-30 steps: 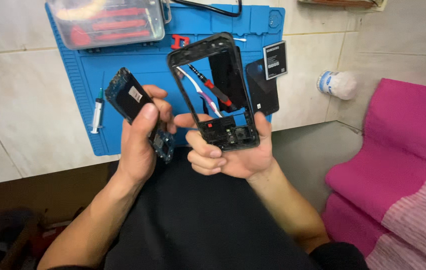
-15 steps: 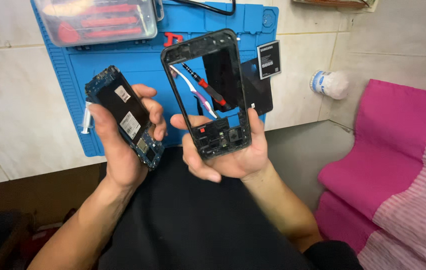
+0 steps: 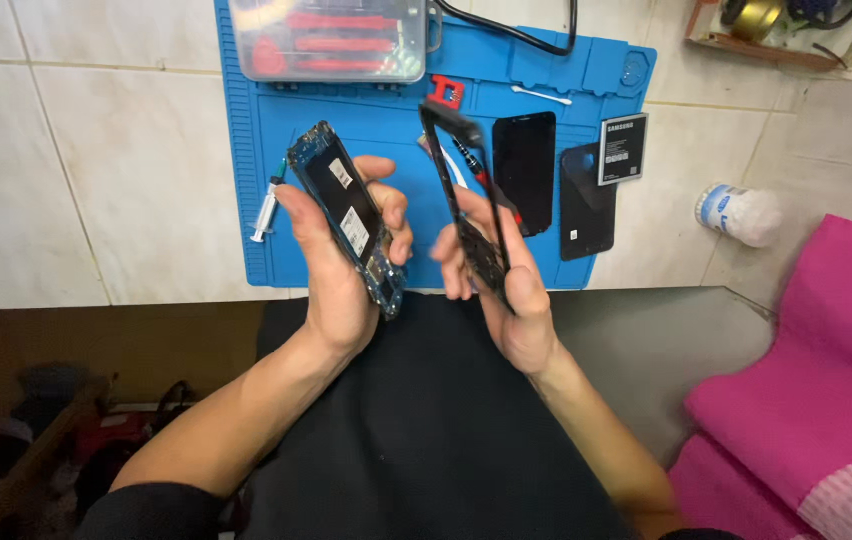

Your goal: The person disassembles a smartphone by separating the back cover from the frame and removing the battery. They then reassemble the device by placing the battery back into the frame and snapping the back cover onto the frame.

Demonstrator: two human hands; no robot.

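My left hand (image 3: 341, 275) grips a phone circuit board assembly (image 3: 344, 210), dark with blue edges and white stickers, tilted up over the blue work mat (image 3: 246, 200). My right hand (image 3: 511, 290) holds a black phone middle frame (image 3: 464, 215) turned nearly edge-on, its open window facing left. The two parts are held apart, a few centimetres from each other, above the mat's front edge.
On the mat lie a black phone screen (image 3: 524, 170), a black back cover (image 3: 586, 205), a battery (image 3: 622, 148), a syringe (image 3: 268, 208), a red tool (image 3: 446, 92) and a clear screwdriver case (image 3: 331, 40). A white roll (image 3: 738, 213) lies on the tiles; pink cloth (image 3: 826, 370) at right.
The right hand has rotated the frame from facing me to nearly edge-on. The left hand has raised the board and tilted it. The view has shifted right.
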